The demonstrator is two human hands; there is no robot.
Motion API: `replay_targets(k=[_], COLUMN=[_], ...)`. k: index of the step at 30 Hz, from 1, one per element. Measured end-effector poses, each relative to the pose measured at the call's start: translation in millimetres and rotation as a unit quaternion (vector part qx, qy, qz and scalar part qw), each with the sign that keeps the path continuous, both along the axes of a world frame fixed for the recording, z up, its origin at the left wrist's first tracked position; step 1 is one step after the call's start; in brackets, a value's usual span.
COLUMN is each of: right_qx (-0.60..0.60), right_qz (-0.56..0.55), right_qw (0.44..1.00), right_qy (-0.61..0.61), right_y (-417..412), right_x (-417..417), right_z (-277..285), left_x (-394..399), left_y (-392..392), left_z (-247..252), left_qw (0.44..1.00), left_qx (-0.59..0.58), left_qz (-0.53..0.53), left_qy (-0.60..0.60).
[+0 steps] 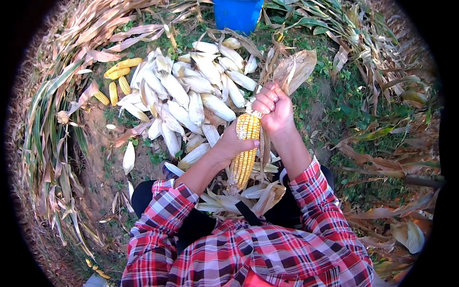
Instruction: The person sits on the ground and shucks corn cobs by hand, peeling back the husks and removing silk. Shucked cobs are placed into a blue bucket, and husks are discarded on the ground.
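My left hand point(233, 141) is closed around a bare yellow corn cob point(245, 154), its thumb across the kernels. The cob slants, with its tip towards my lap and its base near my right hand point(270, 104). That hand grips the dry corn husk point(296, 70) at the cob's base, and the husk fans out above the fist. Some husk strips hang down beside the cob. Just beyond my left hand lies a large pile of corn ears in pale husks point(193, 86). Loose husks point(265, 197) lie in front of my lap.
Several husked yellow cobs point(118, 73) lie left of the pile. A blue bucket point(238, 14) stands beyond it. Cut corn stalks and leaves point(53, 118) curve along the left, with more point(362, 39) at the upper right. Dry leaves point(380, 161) cover the ground on the right.
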State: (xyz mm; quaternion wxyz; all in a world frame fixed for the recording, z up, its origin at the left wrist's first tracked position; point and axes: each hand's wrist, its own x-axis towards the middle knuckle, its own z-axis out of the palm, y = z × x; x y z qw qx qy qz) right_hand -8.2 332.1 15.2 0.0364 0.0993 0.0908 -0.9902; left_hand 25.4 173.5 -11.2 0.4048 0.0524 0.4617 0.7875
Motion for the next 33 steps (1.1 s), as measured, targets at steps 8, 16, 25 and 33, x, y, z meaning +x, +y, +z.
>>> replay_targets(k=[8, 16, 25, 33], right_qx=[0.062, -0.030, 0.133, 0.499], right_qz=[-0.004, -0.053, -0.204, 0.040], right_qw=[0.989, 0.998, 0.961, 0.837], right_qy=[-0.132, -0.030, -0.128, -0.222], right_y=[25.1, 36.3, 90.7, 92.5], right_x=[-1.3, -15.1, -24.7, 7.1], right_z=[0.6, 2.7, -14.3, -9.9], left_x=[4.2, 19.5, 14.6, -4.4], left_y=[15.3, 26.0, 11.0, -33.6], left_z=[-0.1, 27.9, 17.2, 2.4], left_qw=[0.991, 0.991, 0.945, 0.892], left_qx=[-0.088, 0.069, -0.213, -0.326], left_qz=[0.025, 0.051, 0.015, 0.077], left_qy=[0.099, -0.101, 0.249, 0.305])
